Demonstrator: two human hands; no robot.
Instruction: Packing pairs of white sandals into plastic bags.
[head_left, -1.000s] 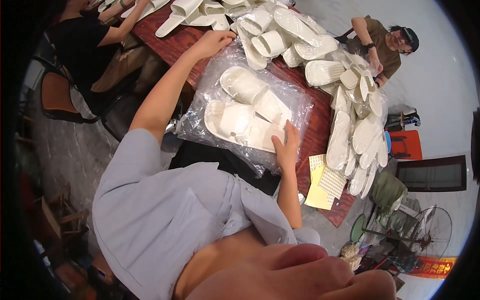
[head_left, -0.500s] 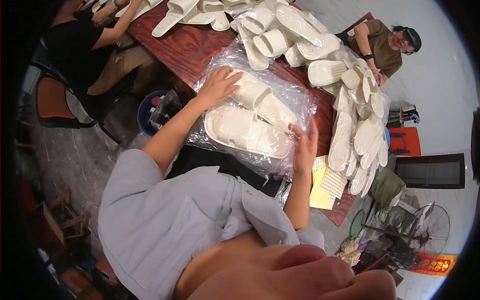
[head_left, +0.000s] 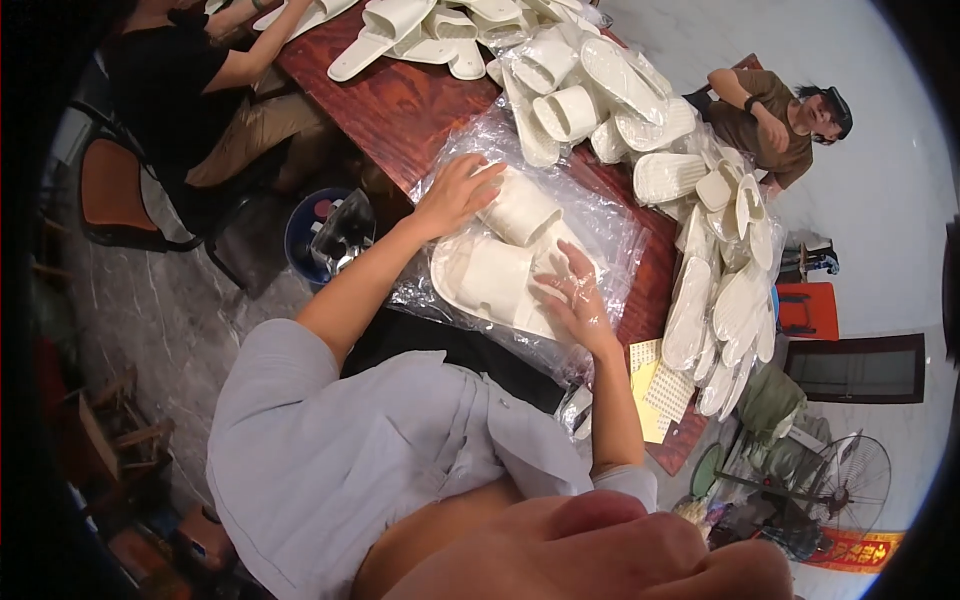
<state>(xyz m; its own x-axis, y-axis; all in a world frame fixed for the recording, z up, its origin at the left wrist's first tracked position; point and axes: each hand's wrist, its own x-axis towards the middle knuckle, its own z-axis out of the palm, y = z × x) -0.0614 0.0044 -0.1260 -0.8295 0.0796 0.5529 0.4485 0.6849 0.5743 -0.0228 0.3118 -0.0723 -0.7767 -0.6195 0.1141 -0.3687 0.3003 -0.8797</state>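
Observation:
A pair of cream slippers lies side by side on clear plastic bags at the near edge of the table. The fingers of my left hand (head_left: 455,200) rest, stretched out, on the toe end of the far slipper (head_left: 522,210). Over the heel part of the near slipper (head_left: 488,278) is my right hand (head_left: 580,302), its fingers spread. Plastic glints run across the right hand; whether it is inside the bag or under a fold, I cannot tell. Clear plastic (head_left: 610,235) spreads out beyond the slippers.
Bagged slippers (head_left: 640,90) heap along the table's (head_left: 345,60) far and right sides. Yellow sticker sheets (head_left: 655,395) lie at the right corner. A blue bucket (head_left: 300,240) stands on the floor at left. One person (head_left: 160,70) works at left, another (head_left: 785,125) sits far right.
My right hand has moved left from the bag's edge onto the slippers' heel parts. My left hand stays on the far slipper. The whole view has shifted slightly.

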